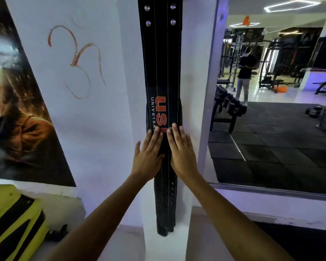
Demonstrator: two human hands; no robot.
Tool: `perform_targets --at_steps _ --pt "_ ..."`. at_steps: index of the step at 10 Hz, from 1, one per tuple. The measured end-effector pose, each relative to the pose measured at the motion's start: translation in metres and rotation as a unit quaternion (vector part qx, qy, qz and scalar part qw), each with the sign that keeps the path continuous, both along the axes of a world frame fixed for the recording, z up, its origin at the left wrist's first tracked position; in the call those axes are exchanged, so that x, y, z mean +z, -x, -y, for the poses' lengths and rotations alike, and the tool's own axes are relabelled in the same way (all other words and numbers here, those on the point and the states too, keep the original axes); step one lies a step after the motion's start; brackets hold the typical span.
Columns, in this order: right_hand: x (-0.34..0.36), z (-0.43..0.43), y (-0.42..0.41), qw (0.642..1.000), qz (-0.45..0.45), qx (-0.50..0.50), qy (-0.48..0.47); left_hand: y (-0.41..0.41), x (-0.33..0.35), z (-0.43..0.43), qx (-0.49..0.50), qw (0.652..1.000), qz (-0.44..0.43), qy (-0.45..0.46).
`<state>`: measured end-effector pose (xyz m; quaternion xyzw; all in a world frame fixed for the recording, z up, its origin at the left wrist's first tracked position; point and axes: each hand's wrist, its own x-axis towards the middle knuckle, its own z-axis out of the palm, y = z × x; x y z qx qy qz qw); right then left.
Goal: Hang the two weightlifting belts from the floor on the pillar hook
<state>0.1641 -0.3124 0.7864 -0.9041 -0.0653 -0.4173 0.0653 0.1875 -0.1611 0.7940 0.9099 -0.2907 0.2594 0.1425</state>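
Black belt hanging on white pillar, both hands' fingers flat, open, gym mirror beside.

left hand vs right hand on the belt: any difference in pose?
The left hand lies half on the black belt, half on the white pillar; the right hand covers the belt's right edge. The right hand reaches higher than the left hand. Both lie flat and open, with no grip.
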Motion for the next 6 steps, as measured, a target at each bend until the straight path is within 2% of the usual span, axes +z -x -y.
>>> perform_targets --at_steps 2,3,4,5,6 --pt "0.001 -0.008 0.003 1.000 -0.003 0.002 -0.026 0.010 0.009 -0.004 0.010 1.000 -0.020 -0.009" --pt "0.011 -0.010 0.018 1.000 0.002 0.002 -0.030 0.023 0.027 -0.006 -0.009 0.999 -0.037 0.038" --pt "0.027 -0.019 0.047 0.997 -0.014 -0.002 -0.072 0.048 0.048 -0.021 -0.018 0.996 -0.030 0.079" --pt "0.046 -0.034 0.083 0.996 -0.002 0.001 -0.084 0.089 0.071 -0.048 -0.024 0.992 -0.055 0.111" --pt "0.068 -0.059 0.129 0.997 0.018 -0.003 -0.072 0.130 0.090 -0.085 -0.007 0.991 -0.043 0.126"
